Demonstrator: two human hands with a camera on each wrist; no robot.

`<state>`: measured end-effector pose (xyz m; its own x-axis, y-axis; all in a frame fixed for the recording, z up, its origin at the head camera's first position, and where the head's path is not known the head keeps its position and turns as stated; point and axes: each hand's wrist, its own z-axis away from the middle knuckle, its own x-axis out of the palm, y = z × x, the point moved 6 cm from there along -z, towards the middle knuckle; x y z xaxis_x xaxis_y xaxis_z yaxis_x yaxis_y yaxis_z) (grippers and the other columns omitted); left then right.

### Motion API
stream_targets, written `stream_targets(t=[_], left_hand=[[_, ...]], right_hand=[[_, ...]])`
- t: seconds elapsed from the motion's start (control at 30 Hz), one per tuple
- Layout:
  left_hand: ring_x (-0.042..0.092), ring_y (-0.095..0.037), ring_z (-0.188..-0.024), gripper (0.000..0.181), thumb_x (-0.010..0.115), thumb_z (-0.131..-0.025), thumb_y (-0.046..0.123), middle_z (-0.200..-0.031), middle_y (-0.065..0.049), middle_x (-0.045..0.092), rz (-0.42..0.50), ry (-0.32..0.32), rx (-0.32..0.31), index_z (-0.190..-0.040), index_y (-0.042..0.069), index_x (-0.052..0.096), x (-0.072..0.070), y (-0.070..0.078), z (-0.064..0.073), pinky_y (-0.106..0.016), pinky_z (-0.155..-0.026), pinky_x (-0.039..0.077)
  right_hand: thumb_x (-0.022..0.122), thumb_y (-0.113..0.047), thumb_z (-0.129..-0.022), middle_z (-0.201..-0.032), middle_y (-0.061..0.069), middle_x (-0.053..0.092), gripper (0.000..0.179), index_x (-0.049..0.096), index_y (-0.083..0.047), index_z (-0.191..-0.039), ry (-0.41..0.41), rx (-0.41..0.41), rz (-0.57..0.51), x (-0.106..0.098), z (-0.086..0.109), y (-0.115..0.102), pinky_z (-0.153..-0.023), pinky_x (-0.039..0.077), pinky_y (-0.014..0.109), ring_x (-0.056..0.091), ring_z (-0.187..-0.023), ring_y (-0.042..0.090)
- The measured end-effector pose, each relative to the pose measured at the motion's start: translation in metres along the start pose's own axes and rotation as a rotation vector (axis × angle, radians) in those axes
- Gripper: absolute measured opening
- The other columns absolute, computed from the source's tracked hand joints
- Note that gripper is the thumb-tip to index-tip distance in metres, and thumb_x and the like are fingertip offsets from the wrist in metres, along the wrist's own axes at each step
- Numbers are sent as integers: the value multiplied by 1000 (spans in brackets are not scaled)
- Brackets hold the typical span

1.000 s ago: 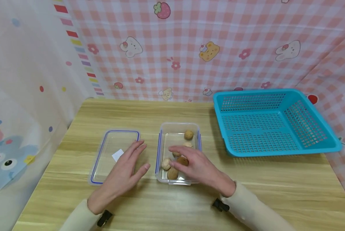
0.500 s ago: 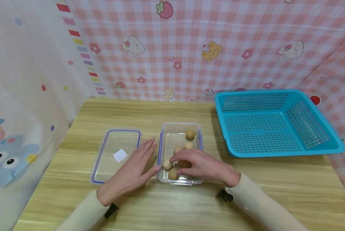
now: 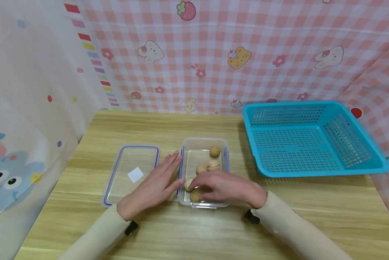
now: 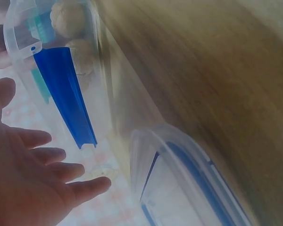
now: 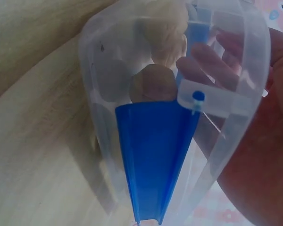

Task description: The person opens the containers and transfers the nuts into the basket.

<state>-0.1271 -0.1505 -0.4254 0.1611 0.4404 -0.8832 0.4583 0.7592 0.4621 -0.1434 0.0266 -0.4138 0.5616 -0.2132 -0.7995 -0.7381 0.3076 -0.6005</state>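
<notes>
A clear plastic box (image 3: 191,159) with blue-edged sides stands open on the table, holding several walnuts (image 3: 214,151). My right hand (image 3: 225,186) reaches in over its near right part, fingers bent downward and thumb apart from them. In the right wrist view, fingertips (image 5: 191,68) show through the wall, close to a walnut (image 5: 153,84); whether they touch is unclear. My palm hides part of the contents. At the box's left side, my left hand (image 3: 153,187) has straight fingers, the thumb tip near the wall. Its forearm side overlaps a clear lid (image 3: 129,159) with a blue seal.
A turquoise perforated basket (image 3: 289,148) stands at the back right of the wooden table (image 3: 181,234). On the lid lies a white square label (image 3: 135,175). Patterned cloth (image 3: 194,47) hangs behind the table and at both sides.
My left hand has moved right, from over the lid up to the box's left side. My right hand has lowered among the walnuts, covering more of them. The view has shifted slightly.
</notes>
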Motion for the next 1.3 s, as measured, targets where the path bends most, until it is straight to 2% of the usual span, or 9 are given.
stream_targets(t=[0.17,0.27,0.4,0.53,0.77,0.97,1.17,1.3], left_hand=[[21,-43,-154,69,50,-109,40,-171,-16,17,15,-19,-11,-162,1,29,2,-1,-3,-59,-124,23],[21,-43,-154,69,51,-109,38,-171,-14,17,24,-21,-10,-162,1,28,3,-1,-3,-59,-124,23],[20,-42,-154,69,51,-109,38,-172,-11,16,39,-27,-9,-163,1,26,4,0,-4,-59,-124,23],[21,-42,-154,70,51,-109,37,-172,-10,15,50,-34,-9,-163,2,25,4,-1,-4,-59,-124,23],[21,-44,-154,67,50,-111,34,-172,-14,15,18,-32,33,-163,1,24,6,0,-5,-58,-124,23],[21,-44,-153,67,49,-111,34,-172,-14,15,18,-34,33,-162,0,24,7,-1,-5,-58,-124,23],[21,-44,-154,67,49,-111,34,-172,-14,14,26,-34,33,-162,0,23,8,-2,-6,-58,-124,23],[20,-44,-154,67,48,-111,35,-172,-13,13,34,-36,27,-163,1,22,8,-3,-5,-57,-124,23]], right_hand=[[77,-21,-96,-127,-5,70,31,71,-13,-126,-10,-48,79,3,-4,-3,-106,52,34,63,-121,11],[77,-22,-95,-123,-6,69,28,73,-16,-123,-14,-46,119,3,-6,-4,-102,53,34,64,-114,9],[78,-23,-95,-119,-6,68,27,74,-18,-121,-17,-51,167,5,-6,-3,-104,52,38,63,-109,8],[79,-22,-93,-119,-5,68,28,75,-19,-120,-13,-72,202,8,-6,-3,-110,47,41,62,-111,8],[80,-21,-92,-118,-6,68,26,77,-22,-118,-18,-79,256,13,-5,-2,-112,45,45,62,-112,7],[79,-24,-93,-122,-6,69,27,77,-23,-120,-32,-97,315,16,-7,-2,-111,44,46,62,-117,8],[78,-23,-93,-122,-8,72,28,76,-22,-122,-54,-88,316,18,-9,-2,-114,42,49,63,-119,7],[79,-19,-92,-119,-6,73,29,76,-20,-121,-9,-89,276,15,-8,0,-112,44,47,65,-115,8]])
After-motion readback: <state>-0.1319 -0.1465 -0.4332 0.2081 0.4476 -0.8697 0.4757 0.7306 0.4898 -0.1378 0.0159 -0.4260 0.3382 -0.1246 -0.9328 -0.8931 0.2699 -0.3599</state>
